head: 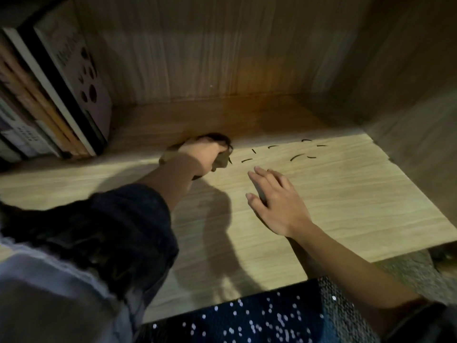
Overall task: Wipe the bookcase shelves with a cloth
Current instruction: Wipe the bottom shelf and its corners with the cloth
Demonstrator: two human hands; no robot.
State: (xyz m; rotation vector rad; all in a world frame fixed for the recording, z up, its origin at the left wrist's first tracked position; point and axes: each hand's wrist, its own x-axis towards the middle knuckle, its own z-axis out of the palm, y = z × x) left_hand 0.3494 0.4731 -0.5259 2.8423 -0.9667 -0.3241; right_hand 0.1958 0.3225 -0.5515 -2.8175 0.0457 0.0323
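A light wooden shelf board (333,194) fills the view inside a bookcase compartment. My left hand (200,154) grips a bunched brownish cloth (221,162) and presses it on the shelf near the middle, just right of the books. My right hand (274,196) rests flat on the shelf to the right of the cloth, fingers straight and pointing toward the back. Several short dark marks (296,156) lie scattered on the board just beyond my right fingertips.
A row of leaning books (57,95) stands at the left of the shelf. The back panel (222,58) and right side wall (408,95) close the compartment in. Dark speckled fabric (259,318) lies below the shelf's front edge.
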